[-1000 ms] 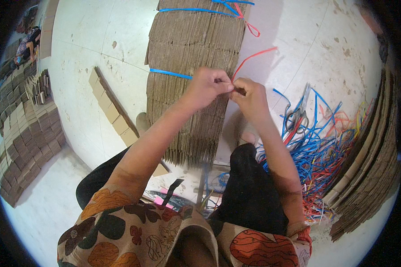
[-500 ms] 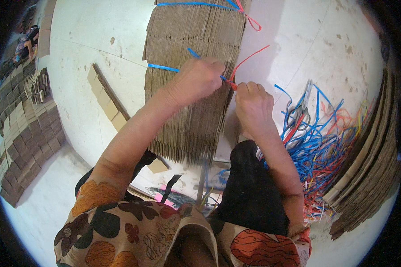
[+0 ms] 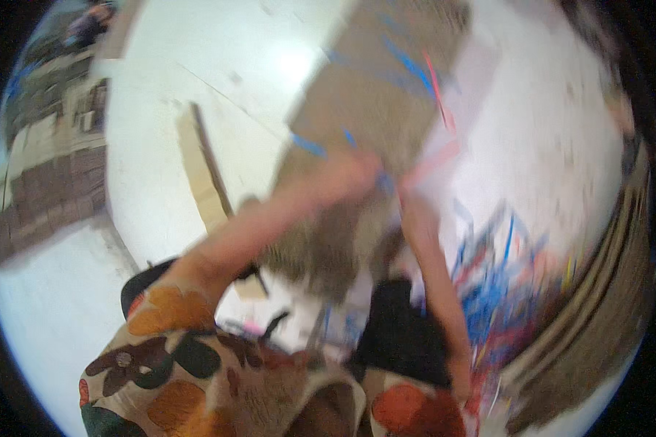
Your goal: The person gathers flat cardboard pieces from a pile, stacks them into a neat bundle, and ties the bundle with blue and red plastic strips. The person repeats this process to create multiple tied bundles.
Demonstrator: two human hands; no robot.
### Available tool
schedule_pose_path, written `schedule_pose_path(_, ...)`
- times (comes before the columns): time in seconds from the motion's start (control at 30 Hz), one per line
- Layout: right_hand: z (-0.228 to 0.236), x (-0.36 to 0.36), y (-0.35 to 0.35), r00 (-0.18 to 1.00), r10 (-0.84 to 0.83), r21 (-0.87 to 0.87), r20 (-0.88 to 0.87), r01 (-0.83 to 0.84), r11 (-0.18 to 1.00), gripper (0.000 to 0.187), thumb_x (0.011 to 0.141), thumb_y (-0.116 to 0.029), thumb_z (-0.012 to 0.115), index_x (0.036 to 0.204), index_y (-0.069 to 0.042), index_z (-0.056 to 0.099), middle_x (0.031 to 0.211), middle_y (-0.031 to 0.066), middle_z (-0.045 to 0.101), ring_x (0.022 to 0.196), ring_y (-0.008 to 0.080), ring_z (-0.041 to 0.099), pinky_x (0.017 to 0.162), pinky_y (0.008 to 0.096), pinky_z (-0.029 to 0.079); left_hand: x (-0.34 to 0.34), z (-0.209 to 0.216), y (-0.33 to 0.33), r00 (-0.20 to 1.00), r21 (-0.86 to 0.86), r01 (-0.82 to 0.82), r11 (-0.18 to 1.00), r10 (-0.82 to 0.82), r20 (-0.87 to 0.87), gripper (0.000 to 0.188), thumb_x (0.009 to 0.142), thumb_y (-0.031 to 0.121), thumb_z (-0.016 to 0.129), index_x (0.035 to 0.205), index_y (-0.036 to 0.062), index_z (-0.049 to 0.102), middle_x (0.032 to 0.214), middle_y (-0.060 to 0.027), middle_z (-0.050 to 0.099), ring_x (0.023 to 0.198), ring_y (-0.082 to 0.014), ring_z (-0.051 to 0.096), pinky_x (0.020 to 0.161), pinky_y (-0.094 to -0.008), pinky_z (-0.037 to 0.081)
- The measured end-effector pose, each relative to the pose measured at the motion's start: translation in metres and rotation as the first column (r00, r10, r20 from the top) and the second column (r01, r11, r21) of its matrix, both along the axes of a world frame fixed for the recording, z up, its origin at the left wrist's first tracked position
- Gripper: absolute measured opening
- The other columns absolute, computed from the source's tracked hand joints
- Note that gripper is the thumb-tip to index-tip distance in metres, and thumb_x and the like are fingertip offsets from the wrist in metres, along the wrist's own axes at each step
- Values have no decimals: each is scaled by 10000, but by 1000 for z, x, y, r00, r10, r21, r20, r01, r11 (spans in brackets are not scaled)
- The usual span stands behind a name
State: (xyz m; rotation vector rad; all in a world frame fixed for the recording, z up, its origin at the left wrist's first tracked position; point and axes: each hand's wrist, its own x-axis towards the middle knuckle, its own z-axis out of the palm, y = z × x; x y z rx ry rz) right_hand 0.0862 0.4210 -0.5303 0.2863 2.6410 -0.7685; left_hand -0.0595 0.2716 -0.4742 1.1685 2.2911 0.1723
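Over the stack (image 3: 375, 109), the left hand (image 3: 361, 171) and right hand (image 3: 419, 207) close together

The stack, brown card by its look, lies on the floor (image 3: 255, 87) and slants from the near middle toward the far right, probably placed so that both hands can come at it from above. The left hand is over its middle, and the right hand is just beside, at its right edge. Motion blurs both sets of fingers, so I cannot tell whether they are closed. A blue strap (image 3: 310, 146) crosses the left edge of the stack toward the left hand, and more blue shows just beyond that hand and between the two, which suggests a strap held there. A red strap (image 3: 430, 164) slants out to the right from near the right fingers; the hands seem placed to reach both colours at once.

On the far part, more blue straps (image 3: 408, 65) lie across the card, likely to keep it bundled, with a red tail (image 3: 439, 87) beside them. To the right, a pile (image 3: 503, 277) of loose straps lies near, perhaps for easy reach. Left, a card strip (image 3: 204, 171) lies well apart from the hands, seemingly set aside.
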Motion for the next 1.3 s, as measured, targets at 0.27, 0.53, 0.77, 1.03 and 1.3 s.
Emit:
schedule_pose_path(0.27,-15,31,-25,810,-513,-844,284,465,266,818,766,50,581,1444,-55,136,1337,126,378,1077,190,477,833,281,450,-16,16,-151,606,311,-786,534,764,221,1003,676,373,758,1426,24,193,1407,-226,326,1299,-361,317,1082,-418,243)
schedule_pose_path(0.53,-4,-40,-13,930,-328,-687,168,349,637,655,728,-55,659,1294,26,339,1167,139,496,1018,212,507,887,307,428,-16,-5,-209,59,-217,-845,488,489,871,866,702,469,735,1380,72,373,1228,-175,528,1076,-310,547,798,-429,517)
schedule_pose_path(0.77,41,-231,-78,983,-107,-778,151,185,600,659,730,-59,680,1306,14,368,1110,96,549,951,174,546,798,282,474,-82,-11,-277,219,-135,-754,643,439,871,408,761,225,733,1028,-51,594,870,-137,631,748,-208,632,581,-332,556)
schedule_pose_path(1.03,45,-231,-170,994,80,-692,70,-9,722,858,721,-147,665,1431,-20,201,1259,130,478,1099,215,513,901,309,433,-165,0,-400,664,405,-743,532,660,351,642,781,233,686,1329,38,412,1217,-181,504,1177,-250,455,958,-422,397)
schedule_pose_path(1.3,65,-284,-247,992,5,-834,130,106,542,853,739,-47,647,1447,-45,171,1297,135,450,1151,225,471,960,325,410,18,-43,-537,249,-4,-968,249,965,-78,1243,521,350,845,1433,19,68,1430,-249,228,1329,-389,223,1081,-460,233)
